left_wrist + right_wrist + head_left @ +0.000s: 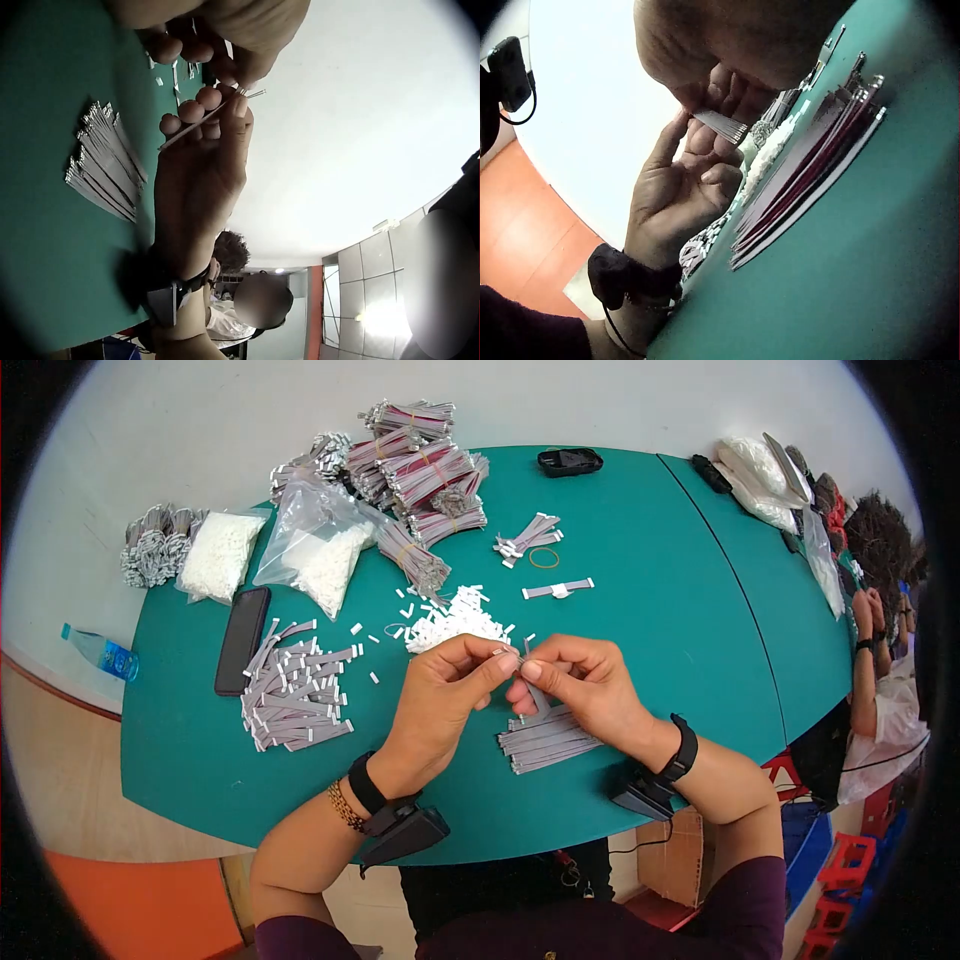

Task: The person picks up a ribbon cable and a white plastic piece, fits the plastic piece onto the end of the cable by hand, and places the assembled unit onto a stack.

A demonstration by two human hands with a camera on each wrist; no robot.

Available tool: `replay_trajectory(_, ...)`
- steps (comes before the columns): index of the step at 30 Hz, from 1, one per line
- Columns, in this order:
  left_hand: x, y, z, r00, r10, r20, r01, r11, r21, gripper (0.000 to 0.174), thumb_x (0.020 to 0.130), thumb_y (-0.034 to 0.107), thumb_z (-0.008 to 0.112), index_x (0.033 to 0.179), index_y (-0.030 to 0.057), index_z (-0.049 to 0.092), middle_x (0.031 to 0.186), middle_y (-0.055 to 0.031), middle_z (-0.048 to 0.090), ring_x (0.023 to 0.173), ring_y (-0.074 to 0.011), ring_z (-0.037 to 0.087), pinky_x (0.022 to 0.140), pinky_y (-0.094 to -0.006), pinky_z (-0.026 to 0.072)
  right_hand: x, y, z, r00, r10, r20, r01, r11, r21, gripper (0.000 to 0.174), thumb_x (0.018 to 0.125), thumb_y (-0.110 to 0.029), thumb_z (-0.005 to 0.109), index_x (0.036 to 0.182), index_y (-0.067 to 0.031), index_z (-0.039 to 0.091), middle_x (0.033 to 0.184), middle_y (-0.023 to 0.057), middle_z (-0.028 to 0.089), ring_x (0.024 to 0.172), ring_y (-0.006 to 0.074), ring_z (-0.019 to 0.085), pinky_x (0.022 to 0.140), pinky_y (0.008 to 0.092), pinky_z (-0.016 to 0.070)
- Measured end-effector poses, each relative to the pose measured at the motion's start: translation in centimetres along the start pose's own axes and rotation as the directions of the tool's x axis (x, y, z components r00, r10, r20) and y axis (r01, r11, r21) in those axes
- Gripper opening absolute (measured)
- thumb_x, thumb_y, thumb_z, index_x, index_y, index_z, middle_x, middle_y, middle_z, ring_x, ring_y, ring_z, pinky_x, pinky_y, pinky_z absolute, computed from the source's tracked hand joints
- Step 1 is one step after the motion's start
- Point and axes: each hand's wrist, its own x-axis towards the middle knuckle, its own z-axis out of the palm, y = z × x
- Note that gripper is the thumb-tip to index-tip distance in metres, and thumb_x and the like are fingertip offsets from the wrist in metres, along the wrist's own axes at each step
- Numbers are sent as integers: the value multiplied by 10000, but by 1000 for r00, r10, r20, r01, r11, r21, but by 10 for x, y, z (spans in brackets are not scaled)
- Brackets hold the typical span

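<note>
A short grey ribbon cable (538,698) is held up between both hands, over the table. My right hand (590,685) pinches it between thumb and forefinger close to its upper end. The thumb and forefinger of my left hand (440,695) pinch together at that same end, covering it. In the right wrist view the cable (721,127) fans into several thin wires with bare metal tips. Below my right hand lies a row of similar ribbon cables (545,742). Just beyond the fingertips spreads a pile of small white connector housings (455,618).
Ribbon cables with white ends (300,695) are heaped at left beside a black phone (243,640). Bags of white pieces (222,555) and bundled cables (430,475) stand at the back. One finished-looking cable (558,590) lies near a rubber band (545,558). Another person sits at far right.
</note>
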Motion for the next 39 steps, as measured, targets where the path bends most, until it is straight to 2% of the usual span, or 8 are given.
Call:
replay_trajectory(3, -1, 1, 2, 1000, -2, -14, 2, 1000, 8, 130, 850, 159, 642, 890, 35, 640, 735, 16, 593, 621, -29, 434, 562, -179, 333, -1, 0, 2, 1000, -6, -11, 6, 1000, -10, 152, 914, -119, 547, 896, 22, 600, 793, 80, 646, 706, 112, 611, 638, 235, 502)
replay_trajectory(6, -2, -1, 1, 998, -59, 15, 60, 992, -109, 116, 860, 147, 627, 892, 36, 634, 750, 8, 603, 628, -29, 440, 559, -177, 331, -3, 0, 4, 999, -25, -24, 24, 999, -37, 154, 918, -123, 542, 898, 20, 594, 799, 74, 646, 706, 105, 611, 643, 230, 503)
replay_trajectory(12, -4, 5, 5, 994, 95, 45, -98, 993, 62, 93, 859, 99, 619, 890, 12, 612, 778, -30, 622, 696, -67, 557, 643, -201, 439, -4, -1, 6, 1000, 1, -9, -1, 999, -44, 130, 920, -123, 538, 924, 5, 566, 791, 64, 640, 703, 98, 610, 632, 223, 503)
replay_trajectory(15, -4, 3, 3, 993, 96, 70, -100, 994, 49, 88, 854, 80, 620, 887, -1, 610, 783, -42, 626, 725, -87, 588, 688, -225, 471, -6, -3, 7, 1000, 18, -16, -18, 1000, 10, 114, 919, -116, 538, 917, -3, 552, 779, 64, 637, 684, 93, 606, 615, 218, 503)
replay_trajectory(18, -5, 3, 3, 994, 64, 92, -64, 998, -8, 112, 849, 95, 634, 904, -2, 624, 808, -43, 637, 731, -78, 575, 685, -217, 461, -7, -3, 6, 1000, 6, 0, -6, 999, 36, 103, 917, -108, 539, 893, -8, 543, 767, 66, 635, 659, 88, 599, 595, 212, 500)
replay_trajectory(21, -2, -3, 0, 996, 77, 47, -81, 994, 79, 155, 838, 113, 655, 943, -1, 642, 840, -40, 645, 738, -69, 561, 673, -203, 444, -5, -3, 3, 1000, 0, 0, 0, 999, 41, 95, 912, -99, 543, 871, -13, 540, 755, 68, 635, 638, 83, 593, 577, 209, 495)
replay_trajectory(24, -2, -2, 0, 995, 89, 39, -91, 994, 57, 189, 826, 129, 674, 967, 4, 657, 849, -26, 644, 743, -57, 541, 654, -189, 420, -4, -4, 1, 1000, 17, -9, -17, 999, 31, 91, 906, -93, 550, 855, -18, 540, 743, 62, 634, 625, 78, 588, 563, 206, 490)
replay_trajectory(39, 0, -2, -3, 995, 90, 46, -93, 993, 71, 164, 823, 114, 675, 943, 3, 658, 833, -21, 630, 748, -56, 525, 668, -189, 407, -3, -4, 1, 1000, 14, -6, -15, 998, -68, 106, 893, -110, 576, 830, -31, 547, 740, 37, 632, 627, 57, 575, 560, 193, 471)
